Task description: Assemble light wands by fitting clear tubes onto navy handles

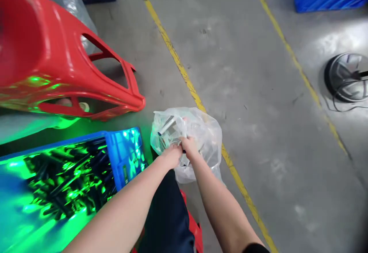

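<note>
Head view, translucent bag [211,134], under both hands [171,155]

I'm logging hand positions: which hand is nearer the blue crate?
Left. In the picture, the left hand is right of the blue crate; the right hand is farther right, beyond the left.

The bag [208,134] is thin, white and see-through, with lots of wrinkles. It is puffed out and round, and it hides part of a yellow line [172,50] on the grey floor [244,92]. A thin, pale stick [167,125] with a dark end lies slanted at its left side.
</note>
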A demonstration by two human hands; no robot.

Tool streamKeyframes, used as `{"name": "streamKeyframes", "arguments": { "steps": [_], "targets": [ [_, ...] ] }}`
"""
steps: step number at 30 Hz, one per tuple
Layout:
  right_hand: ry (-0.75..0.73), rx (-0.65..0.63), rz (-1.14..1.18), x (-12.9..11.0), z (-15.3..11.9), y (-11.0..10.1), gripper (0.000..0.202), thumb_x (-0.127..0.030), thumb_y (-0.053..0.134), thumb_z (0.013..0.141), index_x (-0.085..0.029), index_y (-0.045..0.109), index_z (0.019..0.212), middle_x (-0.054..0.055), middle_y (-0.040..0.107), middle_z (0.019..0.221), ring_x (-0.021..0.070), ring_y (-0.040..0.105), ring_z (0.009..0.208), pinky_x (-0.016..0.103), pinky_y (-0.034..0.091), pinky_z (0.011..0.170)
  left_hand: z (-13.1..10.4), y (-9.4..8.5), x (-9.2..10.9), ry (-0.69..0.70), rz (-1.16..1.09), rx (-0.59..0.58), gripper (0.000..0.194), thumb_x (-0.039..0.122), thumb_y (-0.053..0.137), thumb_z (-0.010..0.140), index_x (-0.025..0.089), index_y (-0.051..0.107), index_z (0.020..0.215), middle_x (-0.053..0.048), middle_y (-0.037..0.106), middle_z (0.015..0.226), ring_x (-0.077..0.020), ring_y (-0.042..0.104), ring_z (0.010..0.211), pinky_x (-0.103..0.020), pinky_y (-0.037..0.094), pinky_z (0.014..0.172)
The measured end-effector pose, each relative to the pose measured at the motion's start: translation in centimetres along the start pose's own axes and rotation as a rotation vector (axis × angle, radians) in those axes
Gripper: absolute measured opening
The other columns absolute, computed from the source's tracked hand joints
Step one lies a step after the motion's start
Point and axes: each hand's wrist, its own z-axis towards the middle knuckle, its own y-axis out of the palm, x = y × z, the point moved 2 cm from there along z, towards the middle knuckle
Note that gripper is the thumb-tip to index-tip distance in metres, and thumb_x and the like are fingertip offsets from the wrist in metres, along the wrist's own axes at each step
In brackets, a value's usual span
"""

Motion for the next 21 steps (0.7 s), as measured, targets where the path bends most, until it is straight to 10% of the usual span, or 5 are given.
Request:
{"name": "streamKeyframes", "arguments": {
  "steps": [3, 7, 13, 17, 21],
  "targets": [
    [0.045, -0.001, -0.079, -0.9, 2.4, -3.6, 0.023, -0.035, 0.068, 0.101, -0.014, 0.065, 0.095, -0.001, 0.064, 0.081, 0.0110, 0.058, 0.064, 0.025, 0.051, 0.062, 6.9, 3.0, -1.6, 0.034, 0.017, -0.047, 0.062, 0.017, 0.063, 0.086, 0.012, 0.053, 0.148, -0.022, 0.034, 0.168, -0.0436, 0.045, 0.145, -0.055, 0.041, 0.118],
    [0.066, -0.130, -0.090, -3.6, 2.3, -8.1, 0.017, -0.027, 0.070, 0.093, -0.017, 0.060, 0.084, -0.005, 0.056, 0.061, 0.0101, 0.050, 0.049, 0.022, 0.037, 0.048, 9.6, 5.9, -4.2, -0.056, 0.061, -0.078, 0.062, 0.023, 0.056, 0.091, 0.018, 0.048, 0.153, -0.012, 0.005, 0.178, -0.0481, 0.043, 0.145, -0.065, 0.042, 0.112],
    [0.016, -0.201, 0.053, -6.2, -1.1, -13.2, 0.025, -0.038, 0.066, 0.087, -0.020, 0.061, 0.104, -0.003, 0.059, 0.066, 0.0123, 0.050, 0.050, 0.023, 0.035, 0.045, 10.4, 7.8, -7.9, -0.275, 0.044, -0.175, 0.080, 0.056, 0.058, 0.093, 0.007, 0.043, 0.155, -0.027, 0.051, 0.154, -0.0440, 0.056, 0.137, -0.054, 0.048, 0.111],
    [-0.007, 0.003, 0.019, -1.9, -0.5, -11.0, 0.032, -0.039, 0.069, 0.084, -0.018, 0.065, 0.108, 0.000, 0.062, 0.069, 0.0165, 0.057, 0.060, 0.025, 0.043, 0.052, 9.1, 8.3, -7.6, -0.274, 0.037, -0.154, 0.059, 0.031, 0.060, 0.093, 0.013, 0.053, 0.149, -0.022, 0.051, 0.156, -0.0390, 0.060, 0.133, -0.046, 0.051, 0.107],
    [0.065, 0.317, -0.119, 4.1, 1.2, -5.3, 0.032, -0.043, 0.068, 0.089, -0.017, 0.070, 0.108, 0.004, 0.068, 0.079, 0.0206, 0.064, 0.073, 0.030, 0.051, 0.062, 9.7, 5.5, -6.9, -0.248, 0.031, 0.011, 0.037, 0.023, 0.044, 0.099, 0.013, 0.070, 0.124, -0.019, 0.073, 0.114, -0.0327, 0.071, 0.107, -0.042, 0.055, 0.093]
  ]
}}
